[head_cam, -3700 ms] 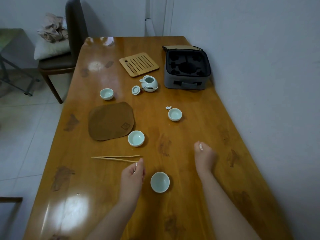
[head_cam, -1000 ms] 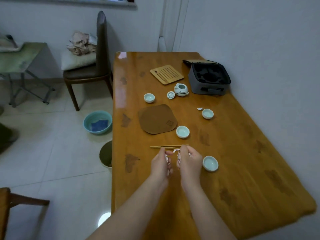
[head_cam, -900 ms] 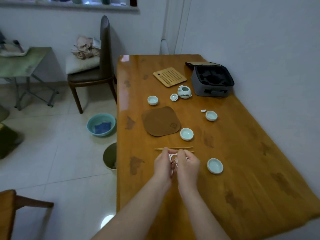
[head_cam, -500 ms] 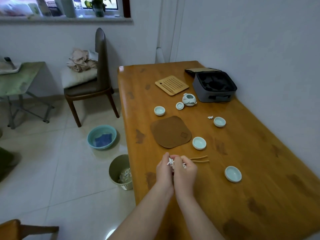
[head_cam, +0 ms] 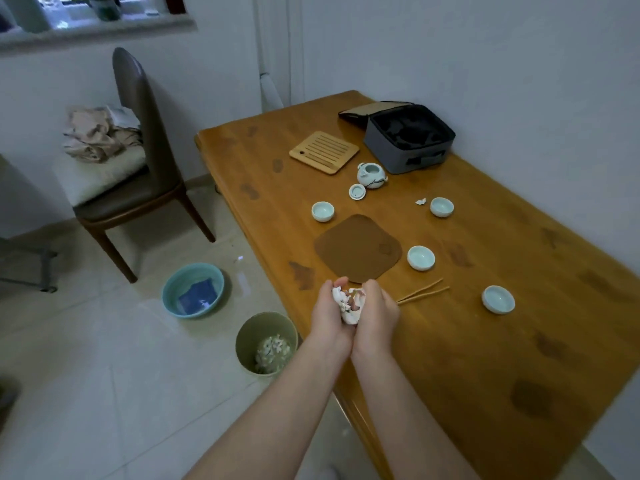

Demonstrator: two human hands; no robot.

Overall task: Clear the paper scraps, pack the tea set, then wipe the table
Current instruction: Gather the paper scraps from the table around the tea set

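Head view: left hand [head_cam: 327,315] and right hand [head_cam: 375,315] are pressed together above the bench [head_cam: 519,341] near its left edge, both curled closed around a wad of paper scraps [head_cam: 348,303]. Only the top of the wad shows between the palms; the rest is hidden, and how many scraps it contains cannot be made out. One small scrap [head_cam: 420,201] lies on the bench just beside the far right cup [head_cam: 441,206].

Three more cups [head_cam: 322,211] [head_cam: 420,258] [head_cam: 497,299] sit apart on the bench. Tongs [head_cam: 424,292] lie just right of the right hand, their near end hidden behind it. Brown mat [head_cam: 358,248] lies beyond the hands. Teapot [head_cam: 371,174] stands uncovered, lid [head_cam: 357,191] beside it. Bamboo tray [head_cam: 324,152] and open grey case [head_cam: 408,138] sit at the far end; the case interior is too dark to resolve.

On the floor: bin [head_cam: 266,342] with pale scraps inside, partly blocked by the left forearm; teal basin [head_cam: 193,289].
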